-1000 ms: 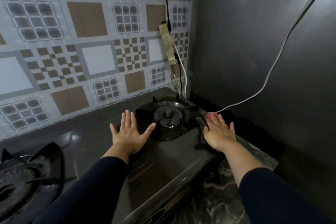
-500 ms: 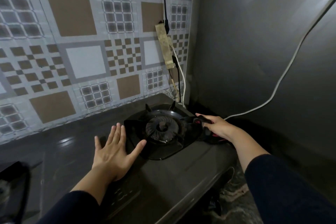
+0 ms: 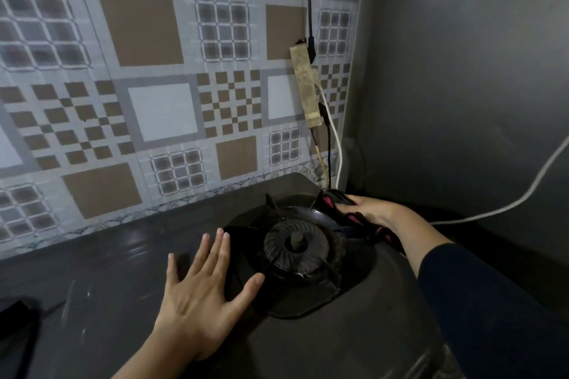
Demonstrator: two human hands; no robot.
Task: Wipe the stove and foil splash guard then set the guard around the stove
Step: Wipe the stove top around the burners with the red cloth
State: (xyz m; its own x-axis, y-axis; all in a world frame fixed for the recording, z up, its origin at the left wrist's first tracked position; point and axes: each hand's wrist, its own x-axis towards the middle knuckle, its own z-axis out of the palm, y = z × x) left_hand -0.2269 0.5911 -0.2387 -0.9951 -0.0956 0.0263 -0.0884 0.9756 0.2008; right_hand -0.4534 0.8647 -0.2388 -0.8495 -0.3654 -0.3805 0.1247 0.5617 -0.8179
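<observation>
The right hand [image 3: 374,212] has slid from the stove's right edge up to the far corner beside the burner [image 3: 297,244], taking the cloth [image 3: 354,218] with it. Its fingers lie pressed on the dark cloth with pink marks; whether they curl round it is hard to tell in this gloom. The left hand [image 3: 200,289] rests flat, fingers spread, on the stove [image 3: 354,332] top, steadying it. To wipe well she should keep the cloth bunched under the palm and work around the burner's prongs. No foil guard is in sight.
</observation>
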